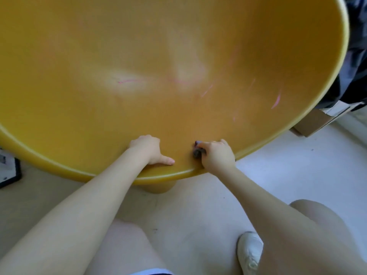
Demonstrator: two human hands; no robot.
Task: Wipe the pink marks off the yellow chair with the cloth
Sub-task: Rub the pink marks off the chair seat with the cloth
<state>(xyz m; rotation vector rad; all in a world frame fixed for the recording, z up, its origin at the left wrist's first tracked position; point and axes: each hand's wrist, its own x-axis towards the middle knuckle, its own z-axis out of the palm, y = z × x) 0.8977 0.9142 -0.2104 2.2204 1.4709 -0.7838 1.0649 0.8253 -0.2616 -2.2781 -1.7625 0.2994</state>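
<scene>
Fingers of right hand (217, 155) pinching bunched dark cloth (197, 152) | on yellow chair (139, 56) rim | left hand (151, 149) flat beside

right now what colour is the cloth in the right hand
Dark grey cloth, bunched in the right hand; head view.

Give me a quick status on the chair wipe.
Left hand flat on yellow chair. Right hand grips dark cloth near rim. Pink marks remain.
</scene>
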